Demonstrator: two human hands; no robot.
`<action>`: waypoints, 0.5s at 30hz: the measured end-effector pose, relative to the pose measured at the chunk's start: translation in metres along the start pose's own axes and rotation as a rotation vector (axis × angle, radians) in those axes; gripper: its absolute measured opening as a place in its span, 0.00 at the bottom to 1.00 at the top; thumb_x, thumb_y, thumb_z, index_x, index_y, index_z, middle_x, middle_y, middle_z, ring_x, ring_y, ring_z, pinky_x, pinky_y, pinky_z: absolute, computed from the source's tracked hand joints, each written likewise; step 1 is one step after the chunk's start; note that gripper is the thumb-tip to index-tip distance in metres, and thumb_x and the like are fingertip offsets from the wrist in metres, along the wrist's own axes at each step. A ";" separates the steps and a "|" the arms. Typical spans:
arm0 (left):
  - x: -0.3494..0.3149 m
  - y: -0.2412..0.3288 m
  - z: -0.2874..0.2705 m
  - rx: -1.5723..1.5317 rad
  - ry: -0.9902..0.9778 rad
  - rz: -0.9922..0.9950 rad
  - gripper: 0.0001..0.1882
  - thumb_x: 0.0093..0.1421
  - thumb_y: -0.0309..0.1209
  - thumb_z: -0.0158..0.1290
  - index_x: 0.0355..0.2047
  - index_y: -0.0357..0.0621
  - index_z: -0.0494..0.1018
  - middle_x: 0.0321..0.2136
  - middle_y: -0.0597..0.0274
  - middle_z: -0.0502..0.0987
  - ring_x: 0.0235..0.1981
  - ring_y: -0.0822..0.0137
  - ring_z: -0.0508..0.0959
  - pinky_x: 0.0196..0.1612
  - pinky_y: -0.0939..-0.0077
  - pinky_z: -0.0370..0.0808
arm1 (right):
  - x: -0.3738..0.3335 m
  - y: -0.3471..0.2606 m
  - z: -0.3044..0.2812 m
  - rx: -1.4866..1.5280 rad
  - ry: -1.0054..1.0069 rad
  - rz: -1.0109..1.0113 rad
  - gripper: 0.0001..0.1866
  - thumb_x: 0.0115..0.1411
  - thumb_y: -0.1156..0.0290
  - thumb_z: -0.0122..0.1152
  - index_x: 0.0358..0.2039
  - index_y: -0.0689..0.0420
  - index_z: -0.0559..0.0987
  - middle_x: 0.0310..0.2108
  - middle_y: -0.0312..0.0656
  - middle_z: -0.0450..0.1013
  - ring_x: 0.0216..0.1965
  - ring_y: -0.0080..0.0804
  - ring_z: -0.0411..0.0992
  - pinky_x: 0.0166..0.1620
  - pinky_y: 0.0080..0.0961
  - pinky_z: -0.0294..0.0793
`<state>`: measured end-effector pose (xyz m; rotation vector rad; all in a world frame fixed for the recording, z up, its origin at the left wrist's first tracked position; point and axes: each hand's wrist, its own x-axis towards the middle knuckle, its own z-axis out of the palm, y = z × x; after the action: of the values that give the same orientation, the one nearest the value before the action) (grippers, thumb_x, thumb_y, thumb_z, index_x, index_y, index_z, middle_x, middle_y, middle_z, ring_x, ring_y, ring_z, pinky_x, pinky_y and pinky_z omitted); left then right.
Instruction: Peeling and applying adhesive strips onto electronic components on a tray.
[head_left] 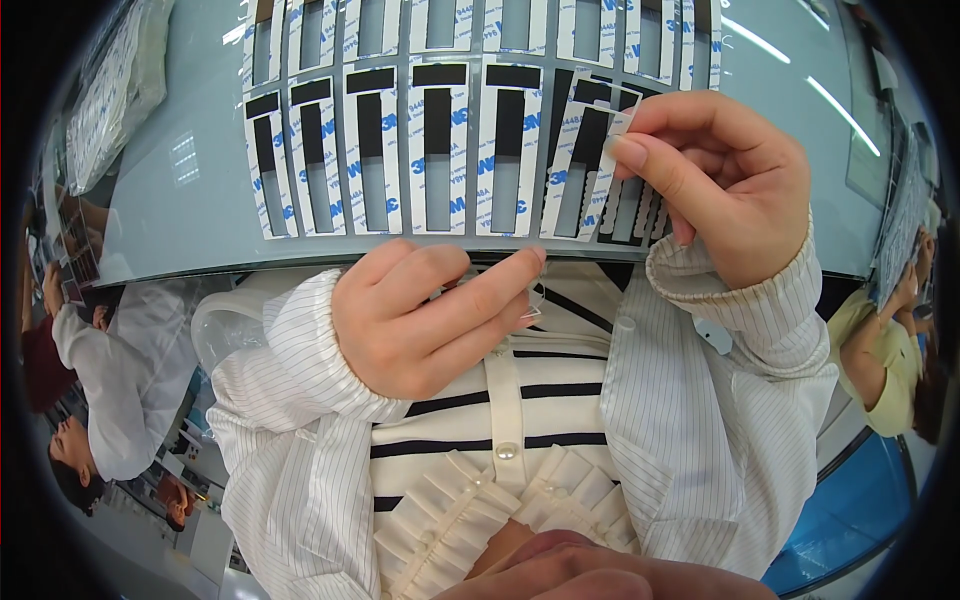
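My right hand (725, 170) pinches the upper right corner of a thin adhesive-backed frame (562, 195) between thumb and index finger. This frame has white backing with blue print, a clear upper edge and a dark area. It is tilted over black cut-out pieces (625, 215) at the right end of the near row. My left hand (430, 315) is at the table's near edge, fingers bent and index finger pointing right. A thin clear edge (538, 300) shows by its fingertips; the rest is hidden under the hand.
Similar frames (437, 170) with black tops lie in a near row on the grey table (190, 190); a second row (440, 25) lies beyond. A plastic-wrapped stack (120, 90) is at far left. Other people work at both sides, including one in a white sleeve (135, 380).
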<state>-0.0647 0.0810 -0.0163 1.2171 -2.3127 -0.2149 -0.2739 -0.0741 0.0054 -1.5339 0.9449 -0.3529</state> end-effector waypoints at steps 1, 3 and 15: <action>0.000 0.000 0.001 0.002 0.007 0.000 0.07 0.51 0.29 0.64 0.29 0.41 0.80 0.46 0.60 0.81 0.31 0.68 0.70 0.25 0.78 0.65 | 0.000 0.000 0.000 -0.002 0.003 0.001 0.07 0.61 0.77 0.66 0.40 0.63 0.81 0.29 0.39 0.80 0.17 0.09 0.66 0.18 0.07 0.60; 0.000 0.000 0.001 0.002 0.017 0.003 0.06 0.52 0.29 0.63 0.29 0.41 0.80 0.45 0.60 0.82 0.31 0.68 0.70 0.25 0.78 0.65 | -0.001 0.000 0.000 0.002 0.019 -0.001 0.07 0.61 0.77 0.66 0.40 0.63 0.81 0.29 0.39 0.80 0.17 0.09 0.66 0.18 0.07 0.60; 0.000 0.004 0.000 0.100 0.071 0.015 0.06 0.55 0.31 0.63 0.27 0.42 0.79 0.43 0.62 0.83 0.30 0.69 0.70 0.27 0.80 0.64 | -0.002 0.002 0.002 -0.097 0.035 -0.067 0.08 0.60 0.78 0.66 0.41 0.63 0.82 0.30 0.38 0.80 0.20 0.08 0.68 0.19 0.06 0.59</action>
<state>-0.0680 0.0833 -0.0148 1.2349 -2.2947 -0.0499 -0.2743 -0.0708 0.0035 -1.6550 0.9515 -0.3881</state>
